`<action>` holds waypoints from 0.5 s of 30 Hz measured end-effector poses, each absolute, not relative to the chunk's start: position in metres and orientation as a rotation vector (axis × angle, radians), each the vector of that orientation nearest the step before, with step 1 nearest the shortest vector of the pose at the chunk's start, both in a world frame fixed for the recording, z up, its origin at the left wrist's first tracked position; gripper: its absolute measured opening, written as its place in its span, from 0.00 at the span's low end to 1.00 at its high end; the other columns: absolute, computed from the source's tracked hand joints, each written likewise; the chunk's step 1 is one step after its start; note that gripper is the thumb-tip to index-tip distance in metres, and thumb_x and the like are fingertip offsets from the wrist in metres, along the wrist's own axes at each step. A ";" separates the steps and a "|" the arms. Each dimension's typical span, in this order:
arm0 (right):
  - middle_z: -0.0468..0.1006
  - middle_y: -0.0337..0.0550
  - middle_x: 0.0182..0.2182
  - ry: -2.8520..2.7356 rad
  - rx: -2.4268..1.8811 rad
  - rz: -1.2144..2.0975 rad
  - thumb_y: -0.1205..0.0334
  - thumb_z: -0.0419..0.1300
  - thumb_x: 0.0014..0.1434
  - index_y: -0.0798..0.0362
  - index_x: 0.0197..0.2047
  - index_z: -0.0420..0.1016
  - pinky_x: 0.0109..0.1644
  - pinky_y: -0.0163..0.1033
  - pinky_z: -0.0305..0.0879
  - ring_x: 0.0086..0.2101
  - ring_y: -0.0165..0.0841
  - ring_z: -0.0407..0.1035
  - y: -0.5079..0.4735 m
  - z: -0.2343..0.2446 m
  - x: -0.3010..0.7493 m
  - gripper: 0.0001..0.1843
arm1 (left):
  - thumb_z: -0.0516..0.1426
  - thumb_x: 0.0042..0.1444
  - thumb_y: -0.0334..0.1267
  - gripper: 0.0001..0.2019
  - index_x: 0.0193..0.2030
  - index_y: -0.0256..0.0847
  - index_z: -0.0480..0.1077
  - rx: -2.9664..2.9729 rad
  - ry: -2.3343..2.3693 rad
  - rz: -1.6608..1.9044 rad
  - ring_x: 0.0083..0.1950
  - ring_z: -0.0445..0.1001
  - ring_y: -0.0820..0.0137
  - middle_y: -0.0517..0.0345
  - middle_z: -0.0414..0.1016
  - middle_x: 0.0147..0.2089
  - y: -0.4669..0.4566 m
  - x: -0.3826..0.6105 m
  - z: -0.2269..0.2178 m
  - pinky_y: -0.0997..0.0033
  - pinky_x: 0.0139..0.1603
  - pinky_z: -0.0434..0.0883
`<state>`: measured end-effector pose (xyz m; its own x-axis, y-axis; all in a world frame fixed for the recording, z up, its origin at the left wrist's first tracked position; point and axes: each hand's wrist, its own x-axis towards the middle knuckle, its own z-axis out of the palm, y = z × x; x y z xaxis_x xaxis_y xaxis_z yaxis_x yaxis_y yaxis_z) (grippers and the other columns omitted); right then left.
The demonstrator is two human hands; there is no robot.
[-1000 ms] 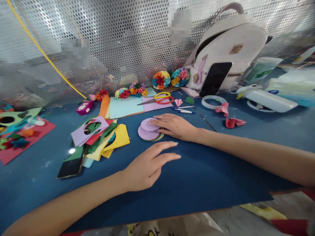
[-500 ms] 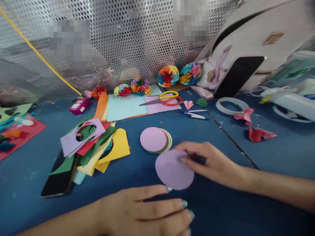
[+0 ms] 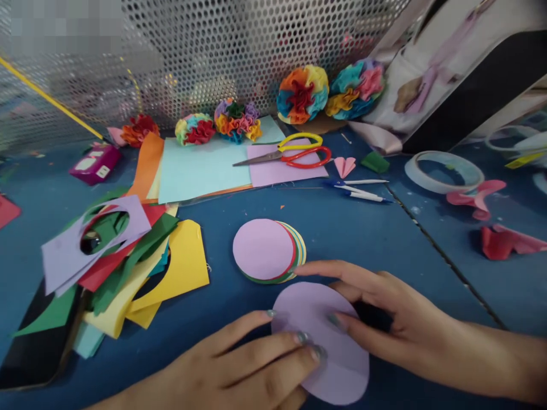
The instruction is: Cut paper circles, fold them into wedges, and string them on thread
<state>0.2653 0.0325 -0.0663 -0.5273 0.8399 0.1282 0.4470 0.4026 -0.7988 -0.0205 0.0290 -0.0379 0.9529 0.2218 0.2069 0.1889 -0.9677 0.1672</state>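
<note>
A light purple paper circle [image 3: 342, 370] is in front of me, with a faint crease across it. My right hand [image 3: 397, 319] holds its upper right edge, thumb on top and the other fingers partly hidden; its index finger reaches toward the stack of circles. My left hand [image 3: 248, 364] lies with fingers stretched out, several fingertips resting on the circle's left part. Just beyond is a stack of paper circles [image 3: 262, 249], purple on top, with red, green, yellow and blue edges showing.
Cut paper scraps [image 3: 188, 267] lie over a dark phone [image 3: 38, 364] at left. Scissors [image 3: 277, 155] rest on paper sheets [image 3: 200, 171]. Crinkled paper flowers [image 3: 302, 94] line the perforated metal screen [image 3: 192, 51]. Pens [image 3: 363, 195], a tape roll [image 3: 444, 171] and a bag [image 3: 397, 80] are at right.
The view has moved closer and shifted. My left hand's fingertips have come onto the purple circle, which my right hand still holds; the circle now lies lower and nearer to me.
</note>
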 end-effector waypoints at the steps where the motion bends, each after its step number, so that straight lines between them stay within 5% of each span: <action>1: 0.85 0.42 0.48 -2.125 -1.092 1.024 0.64 0.59 0.65 0.36 0.66 0.69 0.33 0.40 0.81 0.38 0.41 0.82 0.032 -0.067 0.266 0.27 | 0.48 0.75 0.31 0.17 0.57 0.42 0.78 2.962 0.310 0.335 0.67 0.74 0.71 0.63 0.76 0.67 0.030 -0.019 -0.038 0.65 0.75 0.65; 8: 0.78 0.49 0.52 -2.019 -1.049 1.012 0.58 0.53 0.73 0.45 0.51 0.68 0.39 0.34 0.79 0.46 0.37 0.78 0.032 -0.061 0.266 0.06 | 0.49 0.74 0.28 0.17 0.59 0.40 0.77 2.925 0.303 0.347 0.64 0.77 0.69 0.59 0.77 0.66 0.034 -0.019 -0.039 0.66 0.73 0.68; 12: 0.79 0.49 0.42 -2.123 -0.913 0.876 0.40 0.49 0.73 0.46 0.48 0.69 0.46 0.40 0.77 0.44 0.40 0.77 0.032 -0.055 0.266 0.19 | 0.47 0.75 0.28 0.19 0.61 0.40 0.76 2.893 0.353 0.376 0.64 0.77 0.70 0.61 0.76 0.67 0.034 -0.022 -0.042 0.67 0.73 0.67; 15: 0.79 0.42 0.35 -2.200 -0.840 0.896 0.44 0.59 0.70 0.46 0.47 0.69 0.43 0.41 0.74 0.36 0.37 0.76 0.031 -0.056 0.265 0.14 | 0.45 0.76 0.28 0.20 0.60 0.41 0.76 2.877 0.376 0.407 0.63 0.78 0.71 0.63 0.76 0.66 0.034 -0.021 -0.046 0.68 0.74 0.65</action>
<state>0.2646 0.0314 -0.0562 -0.6115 0.7348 0.2935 0.3207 0.5693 -0.7570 -0.0214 0.0340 -0.0465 0.9293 0.2783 0.2427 0.2199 -0.9451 0.2418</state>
